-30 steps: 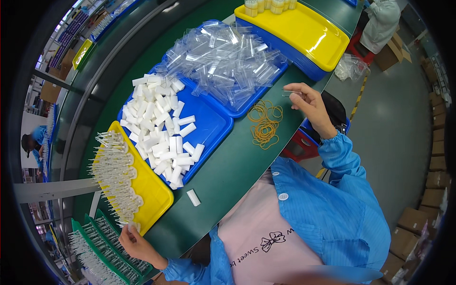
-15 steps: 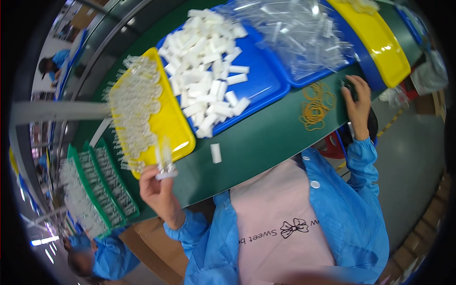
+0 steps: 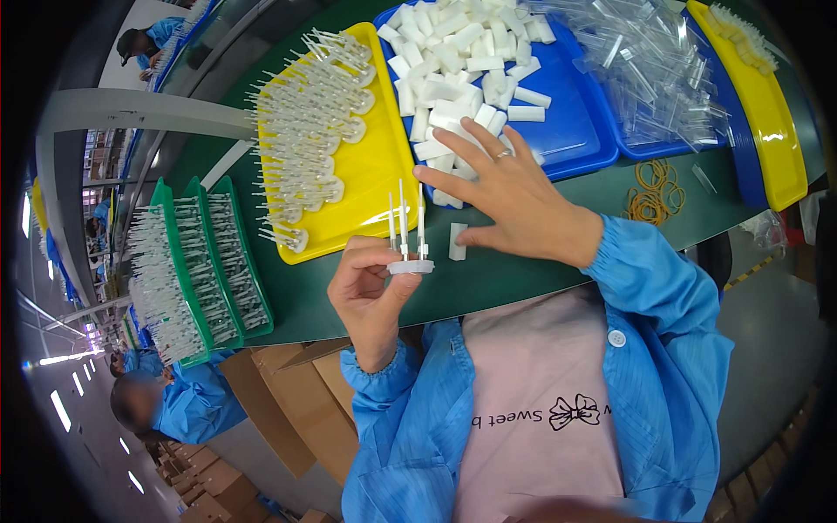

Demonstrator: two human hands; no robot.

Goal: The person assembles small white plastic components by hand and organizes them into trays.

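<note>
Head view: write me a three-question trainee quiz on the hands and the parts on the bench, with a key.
1. Multiple choice. What does the left hand hold?
A) A rubber band
B) A pronged part with a round, pale base
C) A loose clear strip
2. True or false. The piled white blocks lie in a yellow tray.
3. Short answer. Which hand has its fingers spread?

Key: 1. B. 2. False: they lie in a blue tray. 3. The right hand.
</note>
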